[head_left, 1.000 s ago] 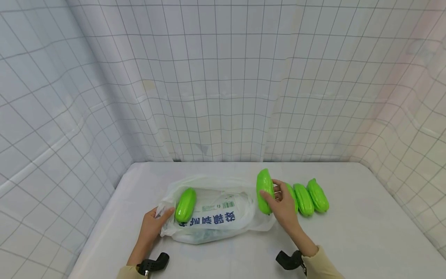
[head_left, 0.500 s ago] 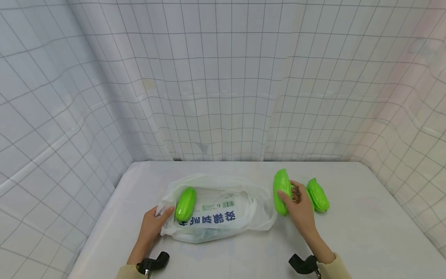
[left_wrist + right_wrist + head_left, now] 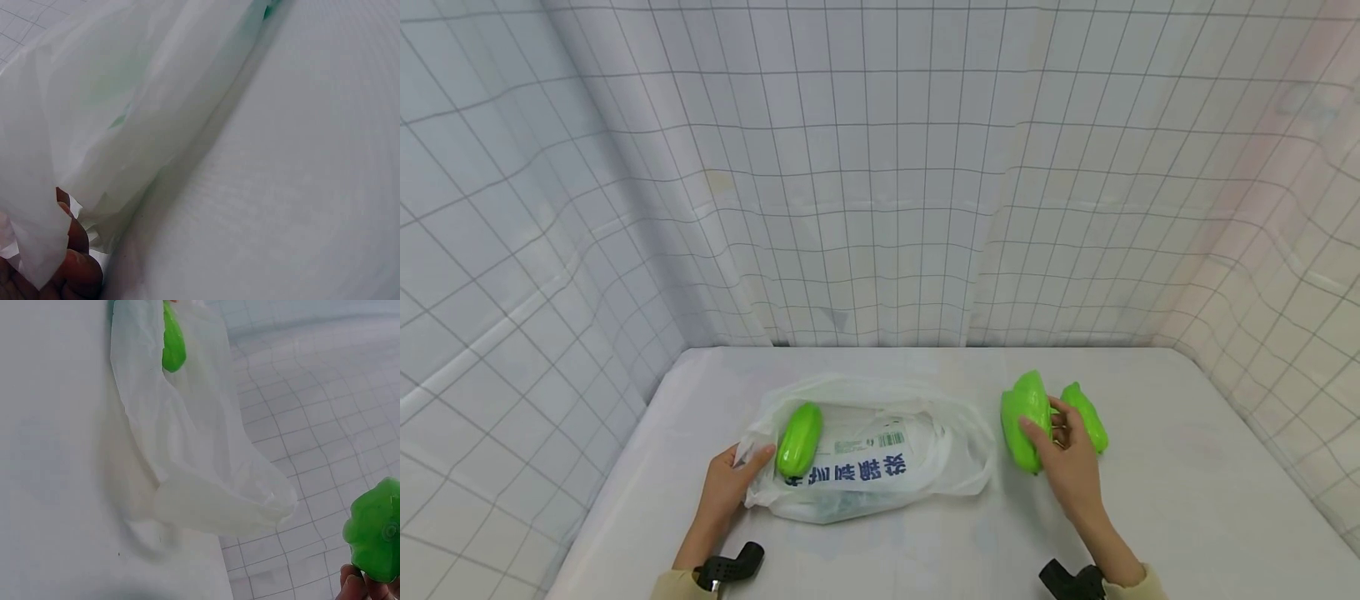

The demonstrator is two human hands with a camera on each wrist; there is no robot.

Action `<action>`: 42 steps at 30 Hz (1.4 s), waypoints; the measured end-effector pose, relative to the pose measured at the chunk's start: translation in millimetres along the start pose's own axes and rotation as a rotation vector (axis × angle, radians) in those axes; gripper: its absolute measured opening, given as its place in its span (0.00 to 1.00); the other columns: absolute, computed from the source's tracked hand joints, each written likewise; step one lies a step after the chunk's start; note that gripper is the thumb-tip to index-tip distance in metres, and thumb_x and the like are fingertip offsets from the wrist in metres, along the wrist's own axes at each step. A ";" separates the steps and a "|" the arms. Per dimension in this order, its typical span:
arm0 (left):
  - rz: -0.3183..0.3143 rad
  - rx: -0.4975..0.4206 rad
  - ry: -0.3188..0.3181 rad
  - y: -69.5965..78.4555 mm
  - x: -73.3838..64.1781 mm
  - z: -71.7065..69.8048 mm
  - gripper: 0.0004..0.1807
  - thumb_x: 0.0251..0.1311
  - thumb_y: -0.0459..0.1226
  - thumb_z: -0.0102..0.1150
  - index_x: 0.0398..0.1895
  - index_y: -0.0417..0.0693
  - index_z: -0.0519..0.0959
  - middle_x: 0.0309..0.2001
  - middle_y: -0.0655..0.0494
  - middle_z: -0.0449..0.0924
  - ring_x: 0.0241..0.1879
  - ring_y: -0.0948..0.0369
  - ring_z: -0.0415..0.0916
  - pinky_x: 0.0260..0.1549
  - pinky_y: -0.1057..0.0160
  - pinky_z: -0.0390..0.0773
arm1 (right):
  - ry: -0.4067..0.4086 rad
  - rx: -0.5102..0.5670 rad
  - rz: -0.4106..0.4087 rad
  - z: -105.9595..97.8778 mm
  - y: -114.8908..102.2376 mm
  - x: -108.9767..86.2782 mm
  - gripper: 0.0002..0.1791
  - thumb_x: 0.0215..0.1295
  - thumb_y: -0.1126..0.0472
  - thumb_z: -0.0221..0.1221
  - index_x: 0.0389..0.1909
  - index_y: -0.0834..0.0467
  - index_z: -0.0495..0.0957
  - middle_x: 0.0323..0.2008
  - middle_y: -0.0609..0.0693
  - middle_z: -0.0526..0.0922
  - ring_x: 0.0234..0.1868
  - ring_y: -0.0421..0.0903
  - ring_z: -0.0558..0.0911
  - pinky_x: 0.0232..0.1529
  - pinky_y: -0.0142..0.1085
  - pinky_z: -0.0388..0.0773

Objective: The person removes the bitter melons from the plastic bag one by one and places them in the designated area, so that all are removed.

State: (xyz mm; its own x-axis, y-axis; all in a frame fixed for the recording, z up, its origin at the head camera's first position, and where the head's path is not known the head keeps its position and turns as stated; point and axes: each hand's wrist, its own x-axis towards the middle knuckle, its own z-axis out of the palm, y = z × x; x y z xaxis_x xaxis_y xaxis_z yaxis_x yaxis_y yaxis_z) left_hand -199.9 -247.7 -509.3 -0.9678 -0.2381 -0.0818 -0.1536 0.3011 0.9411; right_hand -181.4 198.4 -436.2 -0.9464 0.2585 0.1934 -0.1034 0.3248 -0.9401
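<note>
My left hand point(image 3: 725, 486) pinches the left rim of a white plastic bag point(image 3: 951, 454); in the left wrist view its fingers point(image 3: 81, 272) curl at the film. A bright green ridged toy gourd point(image 3: 800, 439) lies inside the bag's open mouth. To the right of the bag, my right hand point(image 3: 1067, 458) grips another green gourd point(image 3: 1036, 404), thumb in front. This one overlaps more green at its left, so their outlines merge. Behind the hand, another gourd point(image 3: 1084, 414) rests on the table, partly covered. The right wrist view shows the held gourd's end point(image 3: 378, 531).
The white table point(image 3: 895, 550) extends to a back edge below a white curtain point(image 3: 865, 208) with a grid pattern, which also runs along both sides. Dark wrist devices point(image 3: 730, 565) sit on both wrists. Blue print point(image 3: 857, 469) marks the bag.
My right hand has moved right and slightly toward me with its gourd, away from the bag and over the row of gourds. The left hand and bag have stayed put.
</note>
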 end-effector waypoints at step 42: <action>0.022 -0.029 0.009 0.2 -1.8 0.9 0.31 0.57 0.51 0.64 0.50 0.32 0.75 0.37 0.48 0.80 0.30 0.60 0.74 0.28 0.65 0.74 | -0.272 -0.380 0.219 -52.1 21.9 -15.3 0.41 0.56 0.41 0.65 0.59 0.66 0.64 0.42 0.56 0.75 0.40 0.48 0.77 0.33 0.38 0.72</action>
State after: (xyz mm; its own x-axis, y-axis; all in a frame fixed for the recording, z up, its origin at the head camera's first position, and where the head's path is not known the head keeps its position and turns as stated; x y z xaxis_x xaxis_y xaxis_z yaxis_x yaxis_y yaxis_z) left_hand -198.4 -246.4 -509.2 -0.9691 -0.2399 -0.0581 -0.1264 0.2799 0.9517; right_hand -153.2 249.0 -445.2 -0.9840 0.1277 -0.1244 0.1769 0.6101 -0.7723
